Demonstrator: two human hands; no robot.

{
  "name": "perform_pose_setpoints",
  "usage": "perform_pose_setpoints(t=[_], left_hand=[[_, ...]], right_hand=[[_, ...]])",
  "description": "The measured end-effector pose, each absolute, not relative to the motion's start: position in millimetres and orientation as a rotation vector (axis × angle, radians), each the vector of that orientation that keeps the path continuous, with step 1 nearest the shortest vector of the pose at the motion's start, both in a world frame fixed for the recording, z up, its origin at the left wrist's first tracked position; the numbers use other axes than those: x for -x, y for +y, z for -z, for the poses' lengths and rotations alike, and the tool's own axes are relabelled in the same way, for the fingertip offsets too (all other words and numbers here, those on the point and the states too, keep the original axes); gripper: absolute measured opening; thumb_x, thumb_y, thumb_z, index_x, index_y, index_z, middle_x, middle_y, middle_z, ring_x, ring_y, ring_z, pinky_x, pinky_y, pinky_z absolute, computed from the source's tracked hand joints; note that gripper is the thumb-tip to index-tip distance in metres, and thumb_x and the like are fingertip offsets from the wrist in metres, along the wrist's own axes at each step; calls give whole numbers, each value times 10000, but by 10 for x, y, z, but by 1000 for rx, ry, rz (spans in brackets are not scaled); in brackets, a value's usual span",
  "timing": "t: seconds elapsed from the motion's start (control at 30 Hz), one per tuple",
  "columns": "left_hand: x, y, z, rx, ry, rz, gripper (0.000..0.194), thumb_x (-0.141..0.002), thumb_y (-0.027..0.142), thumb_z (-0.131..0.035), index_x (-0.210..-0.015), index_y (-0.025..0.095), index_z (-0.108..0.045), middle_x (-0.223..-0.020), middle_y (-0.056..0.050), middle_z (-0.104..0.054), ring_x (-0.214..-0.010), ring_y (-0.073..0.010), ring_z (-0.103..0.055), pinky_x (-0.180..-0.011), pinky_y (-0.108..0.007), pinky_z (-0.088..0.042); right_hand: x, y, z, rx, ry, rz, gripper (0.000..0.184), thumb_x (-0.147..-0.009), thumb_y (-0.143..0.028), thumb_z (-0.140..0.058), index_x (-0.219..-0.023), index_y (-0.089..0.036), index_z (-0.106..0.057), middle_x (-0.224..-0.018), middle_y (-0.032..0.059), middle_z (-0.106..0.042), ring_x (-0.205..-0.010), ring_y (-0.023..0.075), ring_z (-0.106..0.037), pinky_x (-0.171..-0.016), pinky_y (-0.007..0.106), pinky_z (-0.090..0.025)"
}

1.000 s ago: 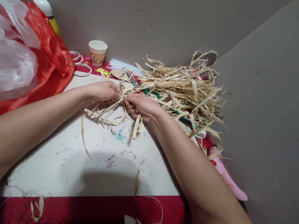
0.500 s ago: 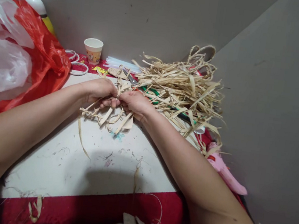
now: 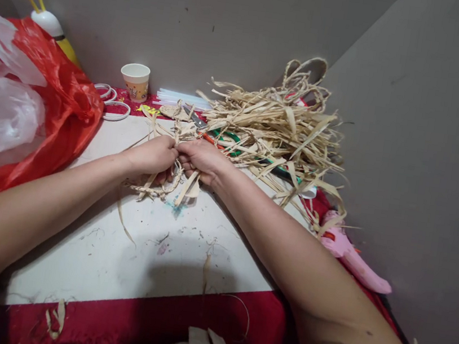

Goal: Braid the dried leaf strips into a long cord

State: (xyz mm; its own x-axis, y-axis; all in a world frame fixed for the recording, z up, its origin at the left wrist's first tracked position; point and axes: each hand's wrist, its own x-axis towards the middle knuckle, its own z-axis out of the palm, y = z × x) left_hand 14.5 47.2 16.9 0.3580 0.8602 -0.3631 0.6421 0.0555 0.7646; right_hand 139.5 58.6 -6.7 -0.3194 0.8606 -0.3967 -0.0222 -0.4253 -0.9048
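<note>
My left hand point(image 3: 152, 155) and my right hand point(image 3: 202, 158) meet knuckle to knuckle over a white board point(image 3: 125, 248). Both are closed in a pinch on pale straw strips that join a braided straw piece point(image 3: 159, 188), which hangs below my hands and rests on the board. Loose strip ends point(image 3: 188, 186) stick out under my right hand. A big heap of dried straw strips point(image 3: 278, 130) lies just behind and to the right of my right hand.
Red and clear plastic bags point(image 3: 20, 108) fill the left side. At the back stand a paper cup point(image 3: 135, 81), white rings point(image 3: 113, 104), clear sticks point(image 3: 180, 98) and a yellow-handled bottle point(image 3: 45, 21). A pink object point(image 3: 353, 260) lies at the right. Grey walls enclose the corner.
My hands have drawn closer together and the braid has been pulled up tighter beneath them. The view has shifted slightly.
</note>
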Motion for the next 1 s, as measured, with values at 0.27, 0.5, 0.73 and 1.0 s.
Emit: perform_pose_setpoints(t=[0.27,0.5,0.73,1.0], left_hand=[[-178,442,-118,-1483,1298,-347,116,-785,99,-424,-726,181,-481,-502,-11,-608,-317,-108,-498,-336,-179,-298],[-207,386,-188,-1329,1177,-317,90,-763,115,-468,-783,152,-548,-469,-5,-584,-290,-89,-444,-329,-175,-278],[60,436,-500,-1354,1266,-131,239,-816,251,-526,-646,113,-623,-484,-66,-594,-356,-99,-493,-372,-183,-327],[197,521,-506,-1668,1471,-424,86,-739,164,-606,-685,124,-659,-558,-32,-611,-438,-87,-523,-454,-183,-393]], right_hand=[[-1402,567,46,1244,-1157,-1809,326,-745,7,-457,-470,-153,-389,-363,-73,-291,-322,17,-219,-313,131,-164],[-1415,555,32,1271,-1177,-1772,342,-698,19,-460,-425,-168,-377,-347,-48,-329,-313,45,-283,-309,163,-188],[-1497,606,48,1212,-1126,-1868,348,-745,-30,-510,-473,-171,-346,-375,-90,-246,-316,17,-181,-314,140,-134],[-1522,626,37,1160,-1086,-1973,215,-785,-51,-492,-578,-107,-489,-398,-109,-238,-327,1,-148,-304,108,-120]])
